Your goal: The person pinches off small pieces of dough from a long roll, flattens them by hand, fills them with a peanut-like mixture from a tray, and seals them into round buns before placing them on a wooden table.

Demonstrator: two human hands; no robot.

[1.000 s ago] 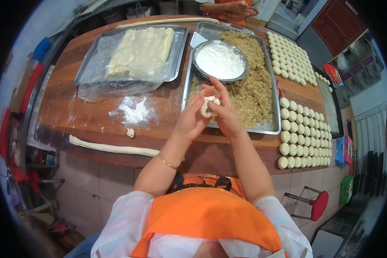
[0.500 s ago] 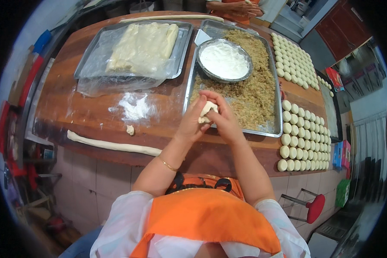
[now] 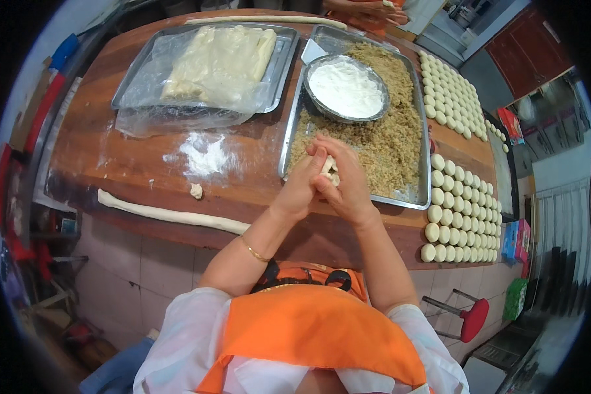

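Note:
Close to the table's front edge, my left hand [image 3: 301,186] and my right hand [image 3: 350,186] are closed together around a small piece of pale dough [image 3: 333,173]. Only part of the dough shows between thumbs and palms; whatever is inside it stays hidden. Just beyond the hands, a metal tray [image 3: 286,152] holds crumbly brown filling [image 3: 394,154]. A bowl [image 3: 308,88] of white flour [image 3: 345,90] rests in that tray. Left of my hands, a long dough rope [image 3: 167,214] lies along the front edge, with a dough scrap [image 3: 196,191] behind it.
At the back left, a tray [image 3: 289,49] holds a dough slab [image 3: 226,56] partly under plastic film [image 3: 177,118]. Loose flour [image 3: 203,154] dusts the wood. Rows of round dough pieces [image 3: 459,210] stand at right. Another person's hands [image 3: 381,10] work across the table. A red stool [image 3: 474,320] is below.
Both hands have shifted slightly right and closed further around the dough, so less of it shows. The right thumb has come out from the dough's opening and now lies across its front.

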